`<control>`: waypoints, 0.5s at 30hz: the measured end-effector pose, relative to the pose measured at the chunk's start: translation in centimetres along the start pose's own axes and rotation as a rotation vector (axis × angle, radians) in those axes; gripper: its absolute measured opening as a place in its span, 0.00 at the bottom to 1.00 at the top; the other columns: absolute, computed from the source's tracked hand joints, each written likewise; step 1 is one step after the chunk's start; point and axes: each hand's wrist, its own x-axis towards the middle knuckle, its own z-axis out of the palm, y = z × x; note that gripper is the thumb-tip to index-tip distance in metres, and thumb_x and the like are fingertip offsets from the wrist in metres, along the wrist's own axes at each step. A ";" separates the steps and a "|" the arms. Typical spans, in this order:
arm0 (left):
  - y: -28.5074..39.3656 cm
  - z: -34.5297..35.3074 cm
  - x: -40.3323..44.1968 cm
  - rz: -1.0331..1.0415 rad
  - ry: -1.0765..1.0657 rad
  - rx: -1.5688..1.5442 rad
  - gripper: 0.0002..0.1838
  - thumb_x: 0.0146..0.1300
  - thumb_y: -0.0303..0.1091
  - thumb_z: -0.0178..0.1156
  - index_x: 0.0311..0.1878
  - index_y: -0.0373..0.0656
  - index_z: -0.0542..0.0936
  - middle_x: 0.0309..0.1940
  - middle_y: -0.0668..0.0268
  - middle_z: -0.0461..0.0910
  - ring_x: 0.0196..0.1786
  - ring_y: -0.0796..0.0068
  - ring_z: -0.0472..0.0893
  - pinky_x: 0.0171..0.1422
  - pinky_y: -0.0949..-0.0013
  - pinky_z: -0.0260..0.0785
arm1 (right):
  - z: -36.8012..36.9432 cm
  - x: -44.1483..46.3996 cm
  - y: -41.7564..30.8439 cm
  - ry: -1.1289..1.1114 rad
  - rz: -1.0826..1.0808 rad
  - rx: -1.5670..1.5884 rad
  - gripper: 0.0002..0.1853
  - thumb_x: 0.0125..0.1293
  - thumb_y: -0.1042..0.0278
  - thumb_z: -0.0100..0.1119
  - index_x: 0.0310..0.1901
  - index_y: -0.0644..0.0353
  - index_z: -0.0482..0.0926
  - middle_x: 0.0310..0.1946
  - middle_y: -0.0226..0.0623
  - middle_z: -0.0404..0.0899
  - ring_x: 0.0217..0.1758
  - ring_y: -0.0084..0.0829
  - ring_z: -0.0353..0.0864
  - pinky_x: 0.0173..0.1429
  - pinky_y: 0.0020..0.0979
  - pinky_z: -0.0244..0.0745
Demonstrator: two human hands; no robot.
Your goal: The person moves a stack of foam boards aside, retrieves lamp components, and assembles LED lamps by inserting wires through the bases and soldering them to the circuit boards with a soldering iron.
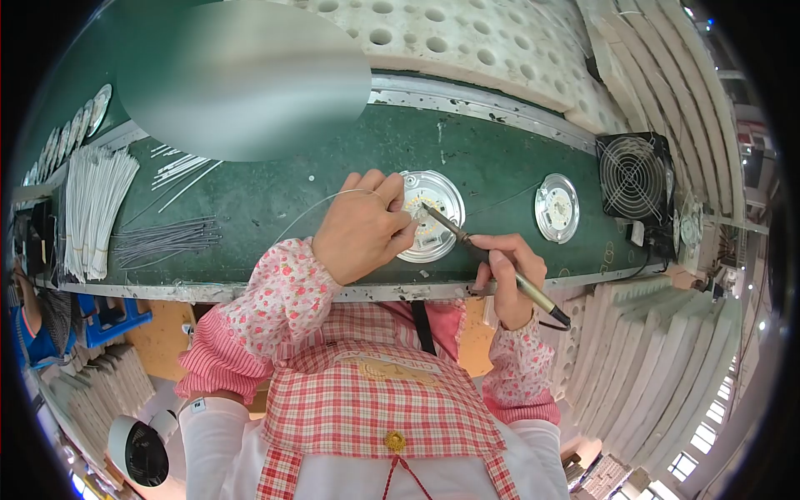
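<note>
Right grip (510, 271) is closed around one soldering iron (536, 294), its tip slanting down to the middle of one round metal disc (433, 237). Left grip (362, 225) is closed too, one thin wire (310, 212) running into its curled fingers, which overlap the left side of that disc. What the fingertips themselves pinch is hidden.

That disc lies flat on the green tabletop (517, 162), directly in front of the person. One second disc (557, 208) lies to its right, well apart, making two in the open. Beyond it, at the right end, stands one black fan (631, 177). To the left are one thick bundle of white wires (96, 208), one bunch of grey wires (169, 240) and several loose white strips (179, 171). At the far left, an overlapping row of discs (71, 137) is too crowded to count surely.
</note>
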 end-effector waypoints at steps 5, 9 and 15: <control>0.2 0.5 0.4 -0.013 0.006 0.051 0.09 0.53 0.34 0.67 0.21 0.44 0.80 0.30 0.67 0.69 0.37 0.65 0.70 0.42 0.60 0.60 | -0.1 0.2 0.7 0.069 0.083 0.119 0.14 0.72 0.70 0.50 0.47 0.71 0.82 0.28 0.38 0.82 0.22 0.21 0.78 0.29 0.24 0.73; 0.1 0.6 0.5 0.012 0.021 0.063 0.09 0.52 0.33 0.67 0.21 0.43 0.79 0.30 0.67 0.69 0.37 0.65 0.70 0.41 0.60 0.60 | 0.1 -0.7 0.9 0.022 -0.007 0.030 0.13 0.73 0.71 0.49 0.48 0.71 0.81 0.31 0.41 0.83 0.24 0.23 0.80 0.30 0.24 0.75; -0.1 0.3 0.2 0.013 -0.013 0.008 0.09 0.51 0.32 0.67 0.20 0.43 0.78 0.30 0.67 0.70 0.37 0.65 0.70 0.42 0.60 0.60 | -0.2 -1.0 1.0 -0.011 -0.102 0.040 0.12 0.74 0.73 0.49 0.48 0.70 0.81 0.37 0.45 0.85 0.26 0.25 0.83 0.31 0.25 0.76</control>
